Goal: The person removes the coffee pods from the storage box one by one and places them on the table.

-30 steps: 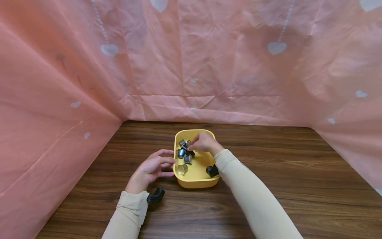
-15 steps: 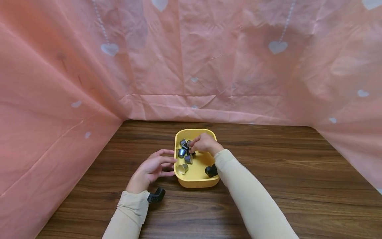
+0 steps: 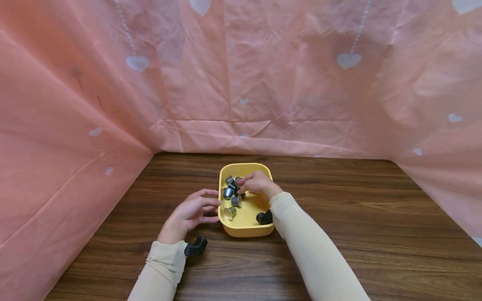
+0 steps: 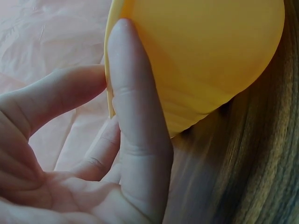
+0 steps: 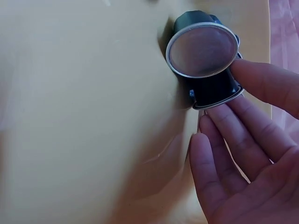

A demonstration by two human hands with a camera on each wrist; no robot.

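A yellow box (image 3: 246, 233) stands on the table, with several coffee capsules lying inside along its left half. My left hand (image 3: 193, 210) holds the left wall, its thumb (image 4: 138, 107) flat outside and one finger over the rim. Inside the box, my right hand (image 3: 257, 183) pinches a black coffee capsule (image 5: 215, 91) between thumb and fingers. A capsule with its foil lid (image 5: 203, 51) facing the right wrist camera lies against it. Nearby are a blue capsule (image 3: 228, 192), a purple capsule (image 3: 236, 201) and a gold capsule (image 3: 229, 212).
The brown wooden table (image 3: 357, 221) surrounds the box. Pink cloth (image 3: 248, 83) with pale hearts hangs behind and at both sides. A black wrist camera (image 3: 265, 217) on the right sleeve hangs over the box's right wall.
My right hand has dropped slightly toward the near side, and its thumb and index finger stand a bit wider apart. The left hand keeps its place on the box.
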